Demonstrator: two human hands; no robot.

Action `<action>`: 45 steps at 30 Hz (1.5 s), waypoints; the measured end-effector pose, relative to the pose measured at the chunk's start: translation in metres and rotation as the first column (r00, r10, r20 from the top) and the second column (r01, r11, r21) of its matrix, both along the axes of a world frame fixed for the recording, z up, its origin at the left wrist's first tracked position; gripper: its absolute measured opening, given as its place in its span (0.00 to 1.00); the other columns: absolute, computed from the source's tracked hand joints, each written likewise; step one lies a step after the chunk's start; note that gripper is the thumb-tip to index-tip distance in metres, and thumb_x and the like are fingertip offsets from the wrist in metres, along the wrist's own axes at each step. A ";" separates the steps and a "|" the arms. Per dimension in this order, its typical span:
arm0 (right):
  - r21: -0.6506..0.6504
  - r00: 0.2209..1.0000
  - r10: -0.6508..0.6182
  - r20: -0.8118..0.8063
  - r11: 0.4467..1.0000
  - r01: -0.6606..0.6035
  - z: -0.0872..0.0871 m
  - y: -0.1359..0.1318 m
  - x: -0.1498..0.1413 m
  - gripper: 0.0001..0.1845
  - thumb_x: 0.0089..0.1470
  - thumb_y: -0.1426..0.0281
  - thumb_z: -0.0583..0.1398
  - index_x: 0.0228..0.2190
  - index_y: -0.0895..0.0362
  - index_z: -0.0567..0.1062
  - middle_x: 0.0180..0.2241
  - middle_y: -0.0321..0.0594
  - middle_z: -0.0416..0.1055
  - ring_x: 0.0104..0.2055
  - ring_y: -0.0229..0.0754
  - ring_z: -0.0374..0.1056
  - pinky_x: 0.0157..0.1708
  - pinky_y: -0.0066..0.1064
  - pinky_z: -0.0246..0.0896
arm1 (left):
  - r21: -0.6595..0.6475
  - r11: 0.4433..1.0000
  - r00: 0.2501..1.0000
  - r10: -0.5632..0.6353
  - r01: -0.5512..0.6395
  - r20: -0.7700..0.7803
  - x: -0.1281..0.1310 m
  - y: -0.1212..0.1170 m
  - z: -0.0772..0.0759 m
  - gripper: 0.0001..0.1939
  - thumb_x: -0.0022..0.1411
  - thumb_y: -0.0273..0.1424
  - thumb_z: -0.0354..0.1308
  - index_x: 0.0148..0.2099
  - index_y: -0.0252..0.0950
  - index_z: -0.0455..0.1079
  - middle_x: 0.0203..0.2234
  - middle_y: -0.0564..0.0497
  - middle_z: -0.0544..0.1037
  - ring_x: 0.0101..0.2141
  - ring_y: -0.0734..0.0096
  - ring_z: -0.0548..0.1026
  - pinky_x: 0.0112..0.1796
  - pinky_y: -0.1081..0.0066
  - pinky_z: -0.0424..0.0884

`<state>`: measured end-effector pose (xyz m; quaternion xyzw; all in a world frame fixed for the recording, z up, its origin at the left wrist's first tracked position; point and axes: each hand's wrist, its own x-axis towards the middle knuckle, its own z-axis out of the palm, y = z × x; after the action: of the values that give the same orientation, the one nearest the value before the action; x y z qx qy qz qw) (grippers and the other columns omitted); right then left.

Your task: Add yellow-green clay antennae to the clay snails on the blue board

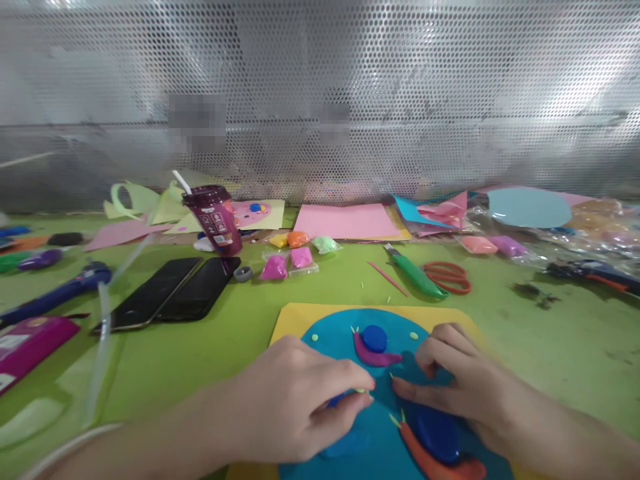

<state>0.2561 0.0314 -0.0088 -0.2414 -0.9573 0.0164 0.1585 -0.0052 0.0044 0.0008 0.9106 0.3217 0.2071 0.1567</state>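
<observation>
My left hand point(320, 400) is closed in a pinch over the round blue paper point(325, 333), a small bit of light green clay point(361, 391) between thumb and forefinger. My right hand point(457, 380) hovers at the right of the paper, thumb and curled forefinger apart. By its thumb tip is a tiny green sliver point(391, 376). A magenta clay snail body point(373, 357) with a dark blue disc shell point(375, 339) lies farther up. Closer to me, an orange snail body point(425, 453) has a blue shell point(438, 433) and green feelers. Blue clay beneath my left hand is partly hidden.
A yellow sheet point(295, 320) backs the blue circle. Beyond it are a green cutter point(417, 273), orange-handled scissors point(447, 277), bagged clay point(301, 257) and pink paper point(345, 221). On the left stand a lidded cup point(217, 223) and two dark phones point(200, 290).
</observation>
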 end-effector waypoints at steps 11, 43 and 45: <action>0.001 0.998 0.028 0.058 1.000 -0.028 -0.005 0.006 -0.003 0.23 0.56 0.77 0.50 0.51 0.49 0.68 0.32 0.43 0.60 0.34 0.42 0.54 0.30 0.32 0.53 | 0.091 0.996 0.997 -0.010 0.003 0.079 -0.001 0.003 -0.003 0.08 0.62 0.29 0.50 0.43 0.40 0.68 0.23 0.60 0.77 0.19 0.81 0.70 0.24 0.79 0.62; 0.351 0.922 -0.272 0.277 0.921 0.166 -0.011 0.085 -0.007 0.35 0.41 0.85 0.55 0.52 0.50 0.67 0.41 0.47 0.65 0.42 0.50 0.57 0.40 0.41 0.56 | 0.225 0.974 0.995 -0.038 0.015 0.097 0.000 0.002 -0.005 0.08 0.61 0.28 0.51 0.44 0.40 0.67 0.23 0.60 0.77 0.19 0.80 0.70 0.25 0.78 0.64; 0.377 0.919 -0.265 0.292 0.915 0.144 -0.011 0.087 -0.012 0.35 0.42 0.84 0.55 0.53 0.52 0.66 0.45 0.49 0.64 0.44 0.52 0.57 0.42 0.43 0.55 | 0.232 0.973 0.994 -0.028 0.004 0.102 0.000 0.003 -0.005 0.08 0.62 0.28 0.51 0.44 0.40 0.67 0.22 0.60 0.76 0.19 0.80 0.70 0.25 0.78 0.64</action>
<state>0.2444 0.1182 -0.0200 -0.3088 -0.9267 -0.2114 0.0336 -0.0052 0.0071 -0.0045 0.9131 0.2794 0.2891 0.0677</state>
